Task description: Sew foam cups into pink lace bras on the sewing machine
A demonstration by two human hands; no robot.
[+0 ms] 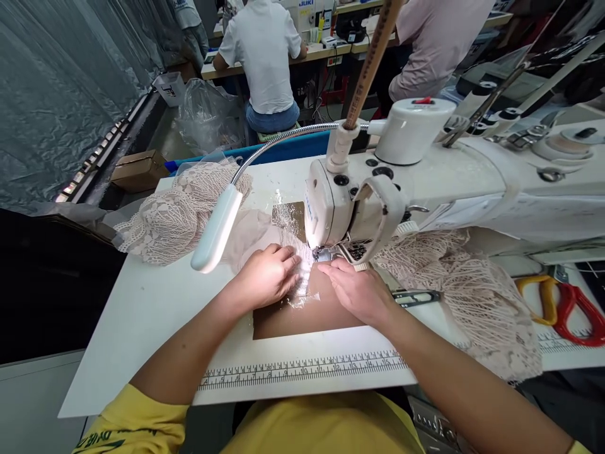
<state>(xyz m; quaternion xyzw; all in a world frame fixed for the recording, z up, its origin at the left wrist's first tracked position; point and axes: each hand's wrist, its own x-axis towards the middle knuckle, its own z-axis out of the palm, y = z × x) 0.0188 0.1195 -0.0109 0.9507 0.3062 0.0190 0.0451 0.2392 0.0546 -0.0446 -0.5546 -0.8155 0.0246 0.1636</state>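
Note:
My left hand (268, 275) lies curled on a strip of pale lace fabric (302, 277), fingers pressed together on it just left of the presser foot (322, 254). A sheer part of this fabric (253, 233) spreads out behind that hand. My right hand (358, 291) is closed at the front right of the foot, its fingertips together; what they pinch is hidden. Both hands work at the needle end of a white sewing machine (326, 208). Beneath them is a brown plate (283, 323), partly covered with shiny clear tape.
Gathered beige lace lies at the left (165, 217) and right (491, 302). Thread snips (416, 297) are beside my right wrist, with red-handled scissors (579, 315) farther right. A gooseneck lamp (218, 230) overhangs the table. Two seated people (265, 57) work beyond it.

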